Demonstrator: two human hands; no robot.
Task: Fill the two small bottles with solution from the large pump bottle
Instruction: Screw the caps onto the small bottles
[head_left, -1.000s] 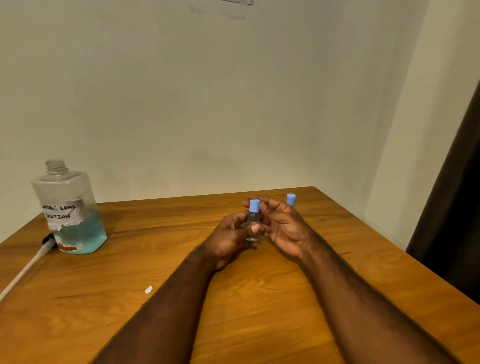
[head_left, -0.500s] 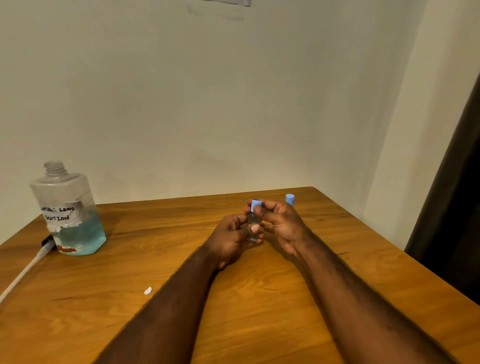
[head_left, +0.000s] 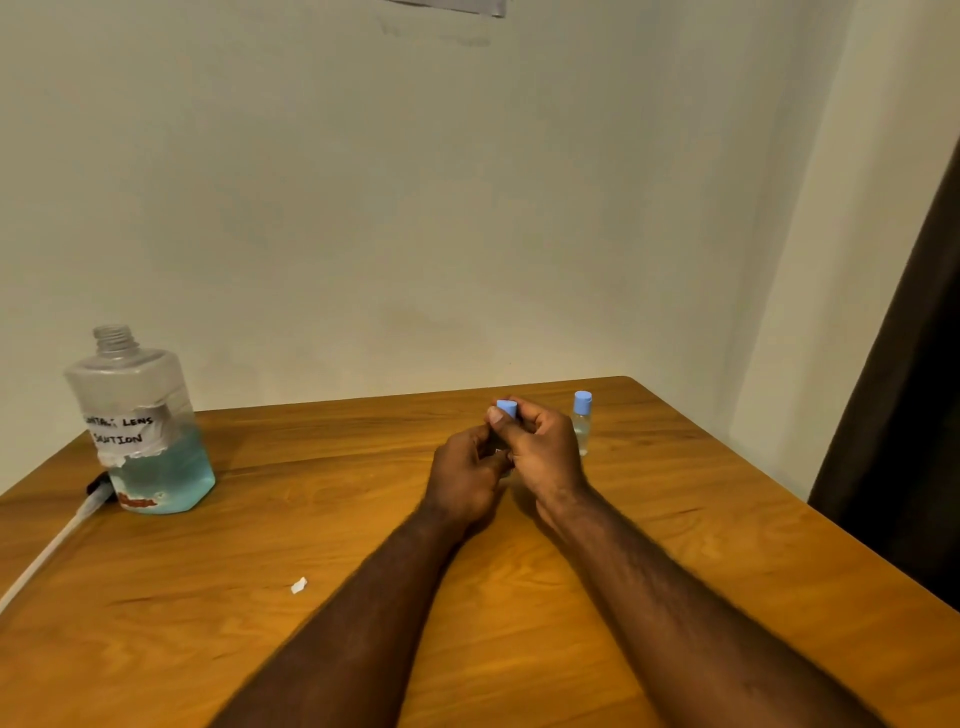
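My left hand (head_left: 467, 475) grips a small clear bottle, almost wholly hidden between my hands above the table middle. My right hand (head_left: 540, 447) pinches that bottle's blue cap (head_left: 507, 408) between thumb and fingers. A second small clear bottle (head_left: 582, 423) with a blue cap stands upright just right of my right hand. The large bottle (head_left: 143, 431), clear with blue solution in its lower half and a handwritten label, stands at the table's far left with its neck uncapped.
The pump head with its long white tube (head_left: 47, 545) lies on the wooden table (head_left: 727, 571) beside the large bottle. A small white scrap (head_left: 298, 585) lies near my left forearm. A dark curtain (head_left: 914, 389) hangs at the right.
My right thumb and fingers have closed round the blue cap and turned on it. Both hands stay together at the same spot.
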